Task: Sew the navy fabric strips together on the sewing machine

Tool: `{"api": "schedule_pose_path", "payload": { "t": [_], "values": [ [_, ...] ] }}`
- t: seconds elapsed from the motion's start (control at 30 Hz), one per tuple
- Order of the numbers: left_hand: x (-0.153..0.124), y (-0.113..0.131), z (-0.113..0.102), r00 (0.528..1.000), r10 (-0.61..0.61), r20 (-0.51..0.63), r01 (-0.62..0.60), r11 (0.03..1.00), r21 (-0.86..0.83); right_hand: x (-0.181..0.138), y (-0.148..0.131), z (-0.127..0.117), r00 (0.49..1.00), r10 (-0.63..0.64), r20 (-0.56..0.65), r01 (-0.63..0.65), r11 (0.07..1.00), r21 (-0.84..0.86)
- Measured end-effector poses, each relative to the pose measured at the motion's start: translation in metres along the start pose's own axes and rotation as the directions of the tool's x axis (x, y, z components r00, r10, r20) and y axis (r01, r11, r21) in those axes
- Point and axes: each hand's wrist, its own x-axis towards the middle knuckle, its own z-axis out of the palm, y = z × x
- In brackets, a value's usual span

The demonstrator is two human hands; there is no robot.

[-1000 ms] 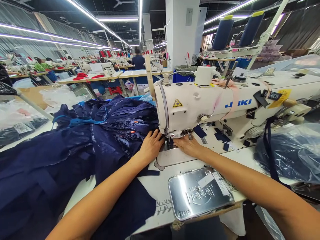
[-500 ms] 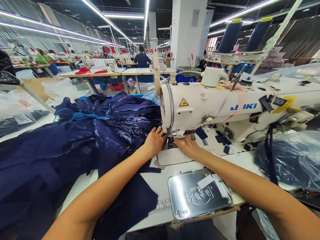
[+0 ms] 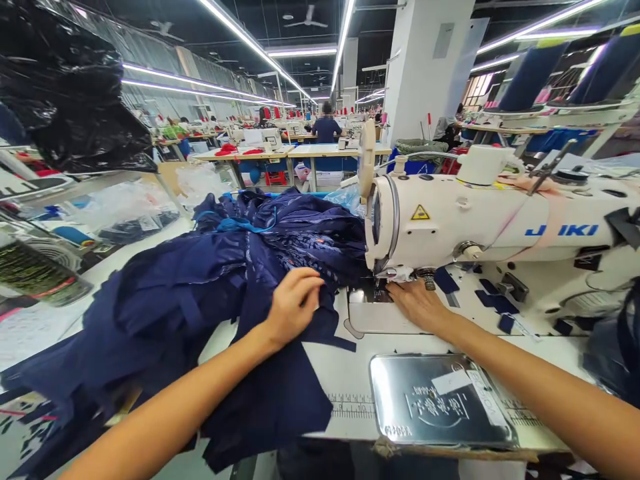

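Observation:
My left hand (image 3: 296,303) hovers over a pile of navy fabric garments (image 3: 165,293), its fingers loosely curled with a gap to the thumb and nothing visible between them. To the right, my right hand (image 3: 417,303) rests on the bed of a white sewing machine (image 3: 440,213). Its fingertips are pressed together beside the presser foot (image 3: 379,287); whatever they pinch there is too small or hidden to make out. A blue drawstring (image 3: 240,225) lies across the gathered garments, and a navy flap (image 3: 270,400) hangs over the table's front edge.
A silver tin lid (image 3: 440,400) lies at the front edge beside a printed ruler (image 3: 350,405). Small navy fabric pieces (image 3: 495,300) lie behind my right hand. Black plastic (image 3: 70,87) hangs at upper left, above a blue thread spool (image 3: 74,236). A co-worker (image 3: 327,125) sits farther back.
My left hand has come away from the machine head, moving left and toward me over the garments. My right hand stays by the presser foot. The view has turned left.

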Motion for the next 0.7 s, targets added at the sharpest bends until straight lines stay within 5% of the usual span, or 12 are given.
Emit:
{"api": "schedule_pose_path", "payload": {
  "t": [0.07, 0.17, 0.27, 0.33, 0.5, 0.63, 0.7],
  "values": [
    [-0.008, -0.017, -0.021, 1.000, -0.014, 0.008, 0.014, 0.998, 0.060, -0.001, -0.001, -0.003, 1.000, -0.023, 0.010, 0.024, 0.999, -0.026],
    [-0.009, -0.024, -0.035, 0.961, 0.167, 0.221, -0.206, 0.965, 0.165, -0.001, -0.008, -0.009, 0.999, -0.038, 0.005, 0.038, 0.997, -0.065],
    [0.000, -0.011, -0.029, 0.781, 0.370, 0.503, -0.514, 0.838, 0.182, 0.000, -0.023, -0.020, 0.997, -0.070, -0.036, 0.069, 0.997, -0.037],
    [0.008, 0.001, -0.021, 0.695, 0.373, 0.615, -0.597, 0.776, 0.203, 0.000, -0.035, -0.030, 0.989, -0.128, -0.073, 0.133, 0.989, 0.061],
    [0.008, 0.015, -0.020, 0.793, 0.148, 0.591, -0.428, 0.825, 0.368, -0.005, -0.055, -0.044, 0.977, -0.164, -0.136, 0.210, 0.846, 0.491],
    [-0.005, 0.018, -0.043, 0.914, 0.089, 0.396, -0.160, 0.975, 0.151, 0.007, -0.062, -0.041, 0.998, -0.053, -0.046, 0.068, 0.584, 0.809],
    [-0.004, 0.019, -0.050, 0.932, 0.038, 0.362, -0.035, 0.999, -0.016, 0.024, -0.069, -0.038, 0.999, -0.005, 0.046, -0.039, 0.441, 0.897]
  ]
}}
